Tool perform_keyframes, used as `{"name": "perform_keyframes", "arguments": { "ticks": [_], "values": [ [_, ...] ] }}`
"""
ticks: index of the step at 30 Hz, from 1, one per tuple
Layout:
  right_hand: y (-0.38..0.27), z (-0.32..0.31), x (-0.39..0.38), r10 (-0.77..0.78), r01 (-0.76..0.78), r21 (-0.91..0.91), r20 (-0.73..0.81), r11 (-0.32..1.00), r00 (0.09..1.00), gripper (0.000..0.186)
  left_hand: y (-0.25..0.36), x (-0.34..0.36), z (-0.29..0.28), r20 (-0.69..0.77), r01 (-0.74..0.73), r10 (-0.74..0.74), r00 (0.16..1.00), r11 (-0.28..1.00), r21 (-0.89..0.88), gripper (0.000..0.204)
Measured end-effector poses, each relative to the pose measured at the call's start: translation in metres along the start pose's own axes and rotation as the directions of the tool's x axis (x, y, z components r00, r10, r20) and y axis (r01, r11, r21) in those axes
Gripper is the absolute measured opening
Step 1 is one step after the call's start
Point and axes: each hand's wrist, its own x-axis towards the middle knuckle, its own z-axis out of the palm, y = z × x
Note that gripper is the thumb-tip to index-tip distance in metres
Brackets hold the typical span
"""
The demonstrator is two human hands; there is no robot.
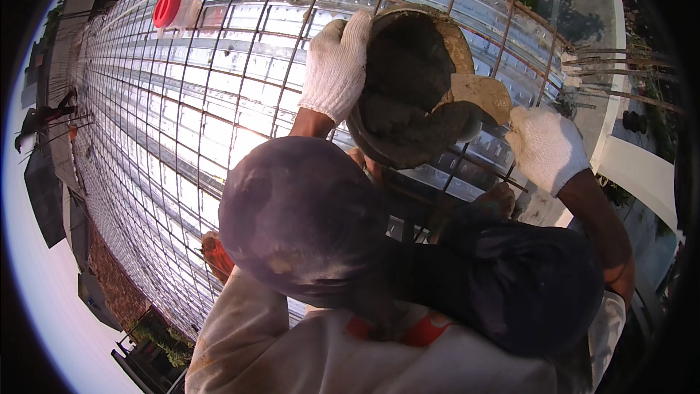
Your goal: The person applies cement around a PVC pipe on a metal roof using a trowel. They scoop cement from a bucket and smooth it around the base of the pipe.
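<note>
My left hand, in a white knit glove, is closed on the left rim of a round bucket. Wet grey mortar fills much of the bucket and coats its inner wall. At the bucket's right side, a mortar-smeared trowel lies across the rim. My right hand, also gloved, is closed at the trowel's right end; its handle is hidden in the glove. My bent knees in dark trousers rise just below the bucket.
A rebar grid covers shiny ribbed metal decking. A clear container with a red lid sits on the grid at the upper left. Loose rebar ends jut out at the right, near a pale concrete edge.
</note>
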Motion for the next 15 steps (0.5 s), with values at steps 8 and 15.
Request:
{"name": "perform_keyframes", "arguments": {
  "ticks": [8,15],
  "values": [
    [-0.020,0.034,-0.005,-0.104,0.102,0.099,0.015,0.990,0.994,0.016,-0.004,-0.001,0.011,-0.035,-0.111,0.112,0.993,0.994,0.016,0.063],
    [-0.041,0.052,0.012,-0.219,0.230,0.357,-0.071,0.905,0.973,0.024,0.009,-0.004,-0.006,-0.007,0.098,-0.098,0.995,0.995,-0.016,0.062]
  ]
}}
